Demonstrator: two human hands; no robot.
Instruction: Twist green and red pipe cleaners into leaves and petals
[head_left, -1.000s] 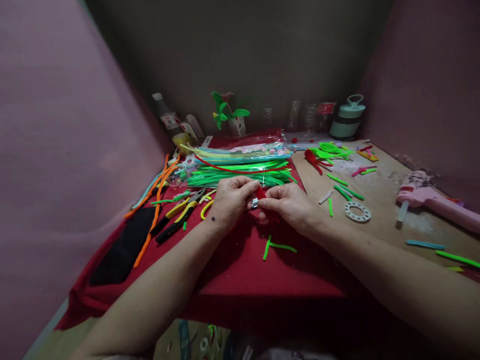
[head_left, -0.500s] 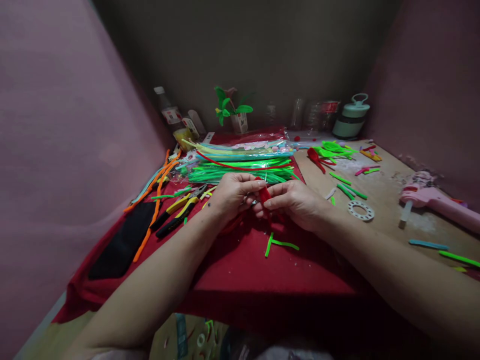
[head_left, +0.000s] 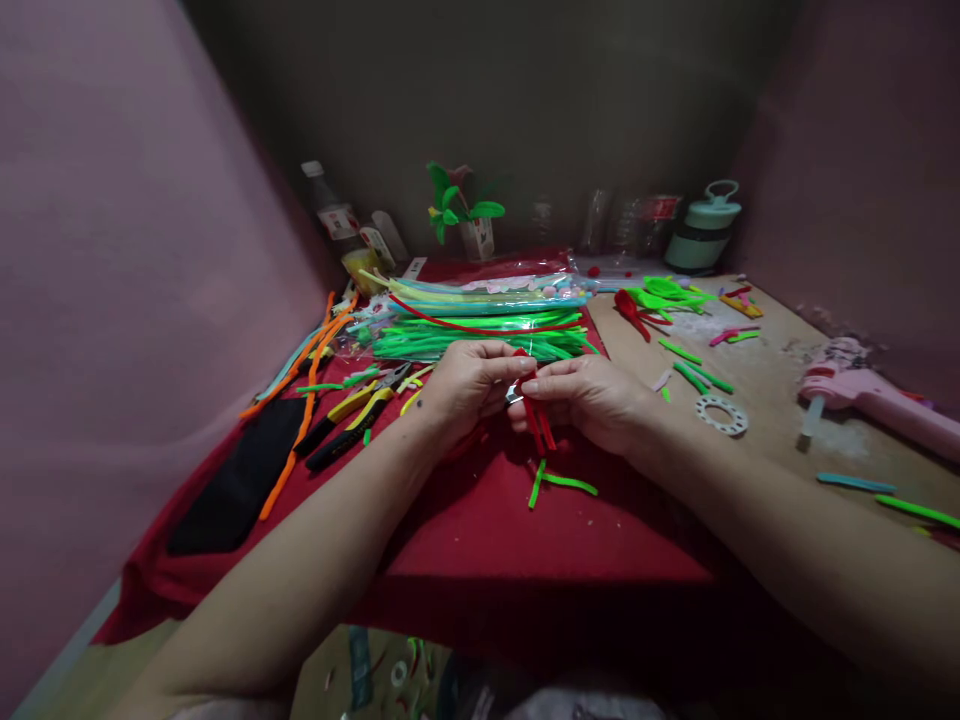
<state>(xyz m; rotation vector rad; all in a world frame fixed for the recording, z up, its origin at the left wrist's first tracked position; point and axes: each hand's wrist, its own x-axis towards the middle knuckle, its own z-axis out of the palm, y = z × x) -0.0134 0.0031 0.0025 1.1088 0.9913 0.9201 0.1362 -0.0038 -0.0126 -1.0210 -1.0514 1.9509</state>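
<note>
We are seeing bright red on our bent strips (head_left: 540,428), silvery white on the small shiny piece (head_left: 514,394), deep red on the cloth (head_left: 525,540) and tan on the surface (head_left: 776,400). The bundled stems (head_left: 480,346) are showing green, the long strand (head_left: 480,328) red, the loose strips (head_left: 287,472) orange. The pliers (head_left: 369,412) are pairing yellow with black, the flat sheet (head_left: 236,485) is looking plain black, the glue gun (head_left: 874,395) pink, and the lidded bottle (head_left: 694,253) is wearing pale green with a dark band.

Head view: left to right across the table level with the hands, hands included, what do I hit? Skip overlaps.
Flat black item → yellow-and-black pliers → left hand → red strips → right hand → white ring → pink glue gun.
</note>
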